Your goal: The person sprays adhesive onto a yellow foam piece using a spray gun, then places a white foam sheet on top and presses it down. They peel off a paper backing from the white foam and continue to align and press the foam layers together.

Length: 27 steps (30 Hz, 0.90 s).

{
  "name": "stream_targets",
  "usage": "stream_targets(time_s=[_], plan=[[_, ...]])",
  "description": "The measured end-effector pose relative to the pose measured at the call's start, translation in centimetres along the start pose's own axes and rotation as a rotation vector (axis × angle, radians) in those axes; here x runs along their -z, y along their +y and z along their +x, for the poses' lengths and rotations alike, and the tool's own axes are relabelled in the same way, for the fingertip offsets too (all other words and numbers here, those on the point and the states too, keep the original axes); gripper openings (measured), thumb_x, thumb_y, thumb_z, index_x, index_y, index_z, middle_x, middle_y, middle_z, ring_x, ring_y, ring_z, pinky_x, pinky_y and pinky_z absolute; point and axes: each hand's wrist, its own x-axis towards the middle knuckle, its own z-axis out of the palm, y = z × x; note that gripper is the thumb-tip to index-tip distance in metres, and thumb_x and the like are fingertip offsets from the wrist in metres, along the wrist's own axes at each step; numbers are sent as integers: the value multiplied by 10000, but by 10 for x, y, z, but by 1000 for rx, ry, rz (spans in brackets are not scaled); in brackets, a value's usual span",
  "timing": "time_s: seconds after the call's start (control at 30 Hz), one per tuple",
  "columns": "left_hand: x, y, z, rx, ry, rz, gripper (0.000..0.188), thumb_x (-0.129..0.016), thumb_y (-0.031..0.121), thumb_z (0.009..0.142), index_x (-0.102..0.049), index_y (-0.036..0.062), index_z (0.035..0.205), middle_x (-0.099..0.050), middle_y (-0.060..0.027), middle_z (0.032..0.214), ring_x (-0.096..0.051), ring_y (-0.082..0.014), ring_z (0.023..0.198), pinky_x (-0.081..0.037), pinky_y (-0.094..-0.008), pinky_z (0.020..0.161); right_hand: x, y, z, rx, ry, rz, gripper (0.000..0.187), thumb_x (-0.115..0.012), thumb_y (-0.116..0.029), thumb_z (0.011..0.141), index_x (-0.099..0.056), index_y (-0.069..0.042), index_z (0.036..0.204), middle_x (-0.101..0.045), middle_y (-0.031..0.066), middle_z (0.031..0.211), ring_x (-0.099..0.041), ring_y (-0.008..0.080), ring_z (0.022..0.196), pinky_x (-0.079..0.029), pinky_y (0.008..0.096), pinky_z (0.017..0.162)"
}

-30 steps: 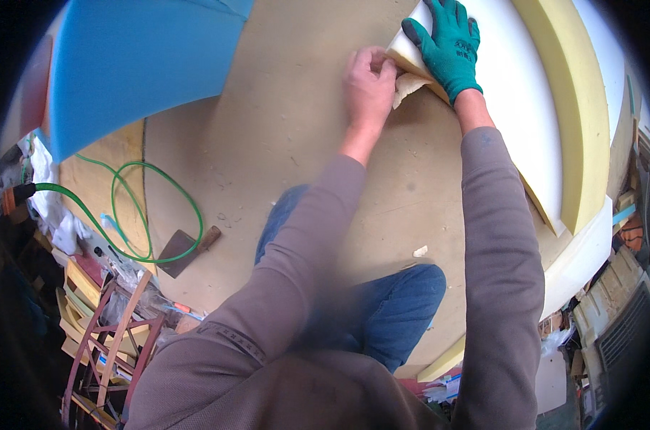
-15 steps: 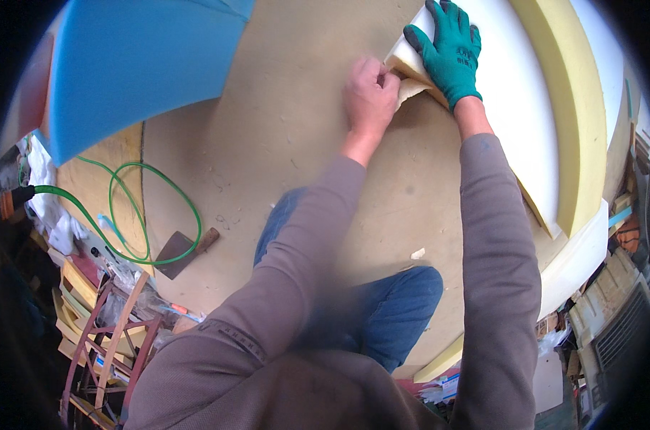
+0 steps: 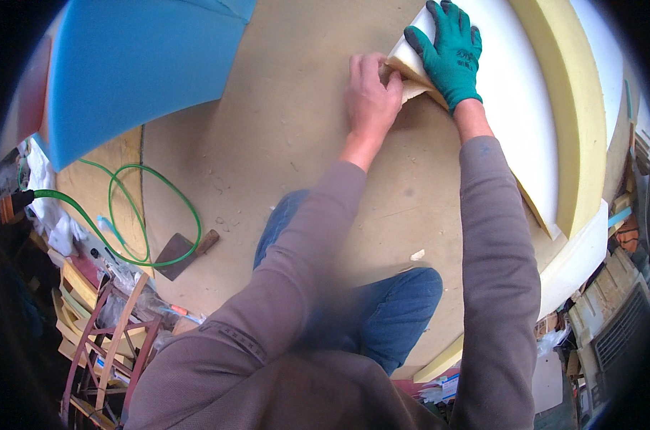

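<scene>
A white-topped foam piece lies at the upper right, its underside tan along the near-left edge. My right hand, in a green work glove with dark fingertips, presses flat on it with fingers spread. At its near-left corner, my bare left hand has its fingers and thumb curled around a thin, pale yellowish flap that bends down from the underside. The fingertips are partly hidden behind this flap.
A big blue foam block stands at the upper left. On the brown work surface lie a wide-bladed scraper and a looped green hose. A curved yellow foam strip borders the right. A dark red metal frame stands at lower left.
My left hand's fingers have loosened from a tighter curl and reach a little further up at the corner. My gloved right hand stays in place on the foam.
</scene>
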Motion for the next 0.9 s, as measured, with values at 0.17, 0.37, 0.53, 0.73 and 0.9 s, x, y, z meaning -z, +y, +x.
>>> stream_targets(time_s=[0.17,0.37,0.53,0.73,0.9], plan=[[3,-9,5,64,-87,-172,66,-732,97,947,-695,69,995,-684,-118,1047,-725,-375,917,-581,-492,763,-3,-2,0,-102,-56,88,757,-683,-470,1048,-506,15,1601,-477,288,1658,-437,481,1526,-289,604,1283],[6,-9,-18,-141,-153,-68,35,-716,59,905,-684,53,891,-691,-127,966,-670,-376,949,-538,-489,819,-4,1,0,-30,-30,-14,757,-650,-500,1066,-492,-11,1622,-461,282,1675,-410,473,1553,-268,591,1307],[1,0,-45,-126,-230,-42,73,-704,39,873,-635,63,883,-676,-129,928,-618,-383,951,-490,-513,850,-4,0,1,-91,-82,11,763,-639,-509,1068,-484,-21,1633,-441,283,1692,-387,474,1574,-248,592,1320],[5,2,-51,-3,-395,7,135,-719,55,858,-592,55,901,-641,-153,907,-604,-400,934,-476,-545,830,-2,0,0,-87,-71,41,751,-637,-500,1072,-486,-23,1632,-451,284,1683,-391,479,1568,-250,597,1317],[17,14,-48,286,-476,-67,338,-744,65,832,-557,18,1110,-621,-203,1113,-621,-426,1043,-509,-539,936,-11,2,-4,25,73,-1,750,-630,-480,1082,-459,-22,1650,-436,272,1699,-387,474,1574,-248,598,1317]])
